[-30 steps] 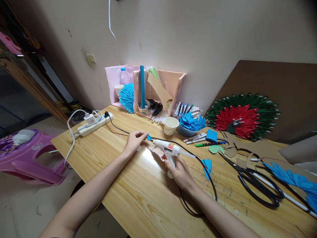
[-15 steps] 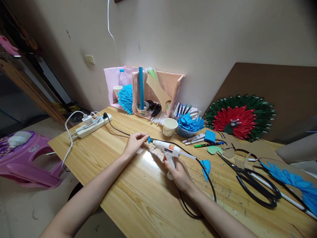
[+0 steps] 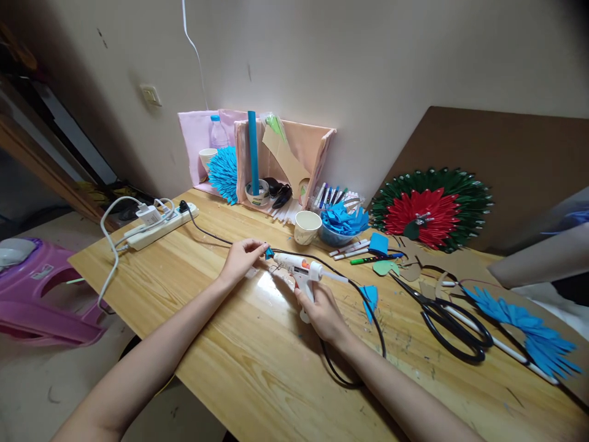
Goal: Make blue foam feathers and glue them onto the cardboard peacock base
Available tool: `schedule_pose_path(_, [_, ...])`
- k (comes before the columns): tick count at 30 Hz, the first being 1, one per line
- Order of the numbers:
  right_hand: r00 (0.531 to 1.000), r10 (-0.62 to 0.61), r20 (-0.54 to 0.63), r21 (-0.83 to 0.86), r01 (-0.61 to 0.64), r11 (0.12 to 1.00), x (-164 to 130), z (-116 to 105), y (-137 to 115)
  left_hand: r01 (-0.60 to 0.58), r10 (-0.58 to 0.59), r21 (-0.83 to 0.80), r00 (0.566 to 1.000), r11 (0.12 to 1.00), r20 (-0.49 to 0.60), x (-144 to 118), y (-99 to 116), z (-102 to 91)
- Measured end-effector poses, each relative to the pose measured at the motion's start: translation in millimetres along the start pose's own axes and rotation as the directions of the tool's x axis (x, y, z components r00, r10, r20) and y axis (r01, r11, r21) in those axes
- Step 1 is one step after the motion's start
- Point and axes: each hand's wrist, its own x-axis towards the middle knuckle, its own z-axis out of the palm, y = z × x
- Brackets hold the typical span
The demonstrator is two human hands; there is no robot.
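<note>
My right hand grips the handle of a white hot glue gun, whose nozzle points left over the wooden table. Right at that nozzle, my left hand pinches a small folded blue paper piece. The gun's black cord loops around my right wrist and also runs back to a white power strip at the far left. Another blue paper piece lies just right of the gun.
Large black scissors, markers, a paper cup and a bowl of blue paper pieces lie behind and right. A red and green paper flower leans at the back right. Another person's arm reaches in from the right edge.
The view has shifted a little right and down. Both hands hold the same pose, with the blue piece still at the glue gun's nozzle. The other person's arm has come further into view.
</note>
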Motion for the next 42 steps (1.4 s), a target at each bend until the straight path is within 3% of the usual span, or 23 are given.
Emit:
schedule_pose_path(13, [1.000,0.013,0.016,-0.020,-0.013,1.000,1,0,-1,0.011,-0.012,-0.031,0.999,0.999,-0.037,0,4,-1.2])
schedule_pose_path(20, [0.999,0.027,-0.035,0.024,-0.026,0.999,1,2,-4,0.009,-0.016,-0.071,0.994,0.997,-0.106,8,9,-20.5])
schedule_pose_path(24, [0.989,0.036,-0.143,0.022,-0.033,0.999,29,17,-14,-0.002,-0.014,-0.065,0.970,0.998,-0.242,12,14,-37.7])
schedule_pose_path(28, [0.980,-0.065,-0.186,-0.090,0.048,0.995,76,48,-23,0.025,-0.063,-0.104,0.926,0.994,-0.371,17,8,-49.0])
schedule_pose_path(31, [0.980,-0.063,-0.190,-0.281,0.007,0.960,101,68,-25,0.056,-0.102,-0.122,0.906,0.991,-0.411,17,1,-54.2])
schedule_pose_path(34, [0.984,-0.067,-0.164,-0.316,0.012,0.949,106,75,-23,0.083,-0.130,-0.127,0.898,0.988,-0.420,3,-1,-55.9])
schedule_pose_path(38, [0.985,-0.123,-0.120,-0.315,0.079,0.946,79,51,-17,0.105,-0.138,-0.115,0.932,0.988,-0.336,-36,3,-41.7])
schedule_pose_path(42, [0.954,-0.274,-0.121,-0.207,0.246,0.947,20,-8,-3,0.175,-0.184,-0.080,0.976,0.981,-0.116,-66,15,3.7])
